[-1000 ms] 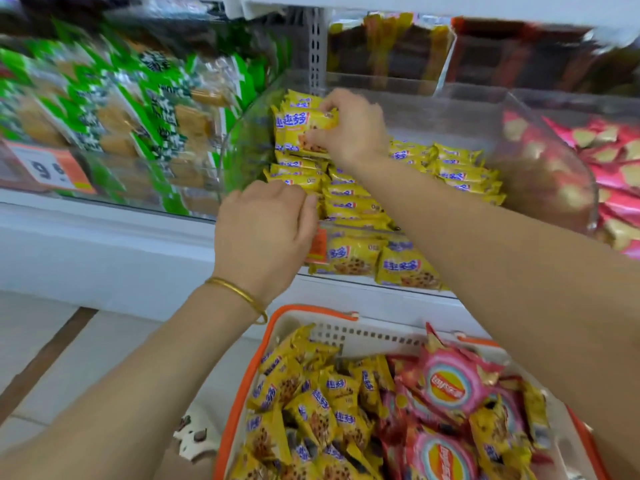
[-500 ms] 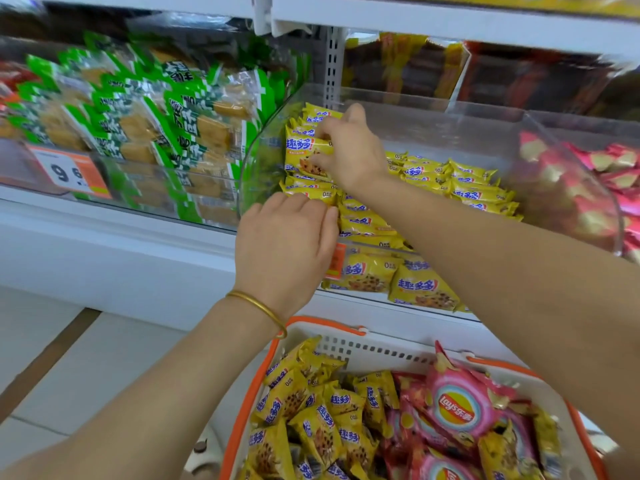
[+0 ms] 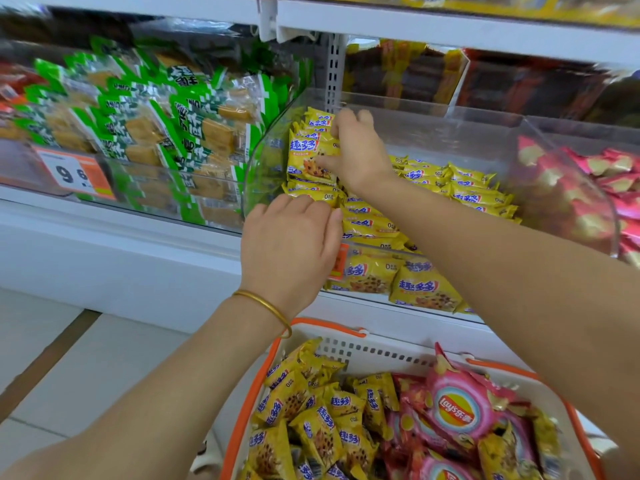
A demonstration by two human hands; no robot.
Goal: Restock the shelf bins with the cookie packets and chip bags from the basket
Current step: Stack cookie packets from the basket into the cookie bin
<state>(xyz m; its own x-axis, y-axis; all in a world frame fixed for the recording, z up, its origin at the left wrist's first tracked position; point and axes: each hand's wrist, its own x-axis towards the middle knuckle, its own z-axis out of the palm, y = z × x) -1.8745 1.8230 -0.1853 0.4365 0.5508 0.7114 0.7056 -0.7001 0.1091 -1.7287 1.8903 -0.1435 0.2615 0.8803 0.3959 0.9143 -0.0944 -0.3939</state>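
Yellow film cookie packets (image 3: 308,157) stand on edge at the left end of the clear plastic bin (image 3: 433,129), and the right hand (image 3: 360,150) clamps them, with the thumb pressed on the face of the front packet and the fingers hooked over the top edges behind. The left hand (image 3: 287,247), a gold bangle (image 3: 266,306) at its wrist, lies over the bin's front lip, fingers close together and bent down onto the flat-stacked packets (image 3: 367,223); whether it grips one or only presses I cannot tell. Loose cookie packets (image 3: 311,420) and pink Lay's chip bags (image 3: 457,407) fill the orange-rimmed basket (image 3: 325,323) just below the shelf. The packets look light, slick and crinkly, with brittle cookies inside, so they are probably best taken several at once by the flat faces and squeezed gently, not by the crimped ends. The chip bags look air-puffed and easily crushed; a loose hold at the top seam should suit them.
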